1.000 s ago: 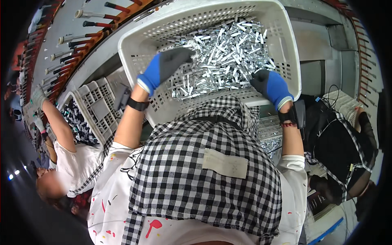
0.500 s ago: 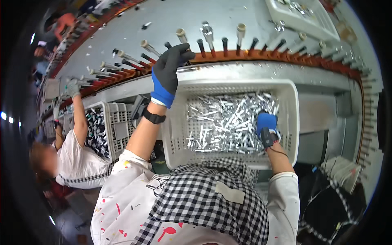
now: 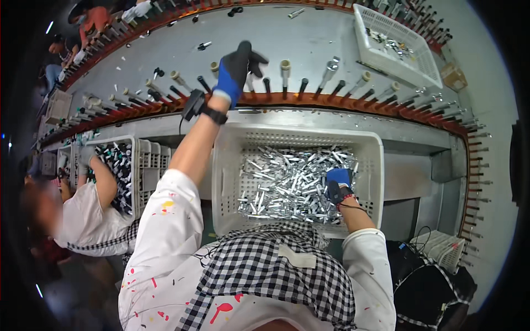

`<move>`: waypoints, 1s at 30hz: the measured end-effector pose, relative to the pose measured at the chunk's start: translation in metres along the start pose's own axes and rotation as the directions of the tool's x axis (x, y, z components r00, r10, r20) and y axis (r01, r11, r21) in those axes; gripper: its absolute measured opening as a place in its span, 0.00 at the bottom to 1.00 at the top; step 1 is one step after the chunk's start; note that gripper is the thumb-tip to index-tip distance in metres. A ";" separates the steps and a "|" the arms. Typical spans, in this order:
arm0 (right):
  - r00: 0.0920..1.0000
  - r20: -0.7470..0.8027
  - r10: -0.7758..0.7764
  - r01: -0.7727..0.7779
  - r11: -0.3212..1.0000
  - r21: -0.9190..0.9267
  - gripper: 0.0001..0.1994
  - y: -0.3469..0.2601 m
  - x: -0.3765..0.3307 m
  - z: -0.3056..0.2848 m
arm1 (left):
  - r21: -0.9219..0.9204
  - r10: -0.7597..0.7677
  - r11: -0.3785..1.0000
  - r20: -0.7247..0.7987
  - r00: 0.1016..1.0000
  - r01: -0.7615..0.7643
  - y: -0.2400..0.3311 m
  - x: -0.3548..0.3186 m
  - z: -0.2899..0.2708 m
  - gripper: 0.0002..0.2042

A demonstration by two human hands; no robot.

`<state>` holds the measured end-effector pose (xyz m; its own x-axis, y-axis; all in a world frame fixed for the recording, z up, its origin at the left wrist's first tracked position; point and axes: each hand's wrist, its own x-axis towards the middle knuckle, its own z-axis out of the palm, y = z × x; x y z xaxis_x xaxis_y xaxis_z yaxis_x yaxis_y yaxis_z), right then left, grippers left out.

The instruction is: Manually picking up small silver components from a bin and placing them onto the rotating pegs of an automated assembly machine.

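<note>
My left hand (image 3: 238,69), in a black and blue glove, is raised over a row of upright pegs along the orange-brown rail (image 3: 309,100). Its fingers are apart, and I make out nothing between them. A pale tube (image 3: 250,84) stands just beneath it; I cannot tell whether they touch. Down in a white perforated basket (image 3: 373,160) is my right hand (image 3: 339,179), in a blue glove. It lies among many small shiny silver tubular pieces (image 3: 287,182). Its fingers are hidden, so any grip cannot be seen.
Beyond the rail lies a grey metal surface (image 3: 276,41) with a few loose pieces and a white basket (image 3: 395,58) at the far right. To my left, a co-worker's gloved hand (image 3: 87,155) is at a basket of dark pieces (image 3: 118,176). A black bag (image 3: 425,287) sits at right.
The view has shifted. Pegs on the rail have moved right relative to my basket. My left hand is farther up over them; my right hand stays in the basket. The co-worker's hand has dropped from the rail.
</note>
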<state>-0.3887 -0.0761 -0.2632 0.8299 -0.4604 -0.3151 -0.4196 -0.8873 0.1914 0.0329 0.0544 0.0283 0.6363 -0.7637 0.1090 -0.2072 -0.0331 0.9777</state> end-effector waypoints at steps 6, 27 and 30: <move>0.854 -0.488 -0.180 0.210 0.978 0.007 0.12 -0.006 0.111 0.067 | -0.044 0.412 0.911 0.112 0.904 -0.409 -0.050 -0.152 0.072 0.14; 0.940 -0.246 -0.236 0.277 0.949 0.150 0.10 -0.051 0.035 -0.037 | 0.035 0.365 0.902 0.471 0.803 -0.431 0.011 -0.143 0.053 0.15; 1.000 0.004 0.003 -0.004 0.965 0.263 0.10 -0.020 -0.006 -0.045 | 0.052 0.029 0.997 0.491 0.871 -0.062 -0.032 -0.159 0.048 0.19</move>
<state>-0.3687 -0.0540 -0.2237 0.8273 -0.4628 -0.3183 -0.5046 -0.8613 -0.0591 -0.0971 0.1462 -0.0293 0.1830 -0.9825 0.0346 -0.2849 -0.0193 0.9584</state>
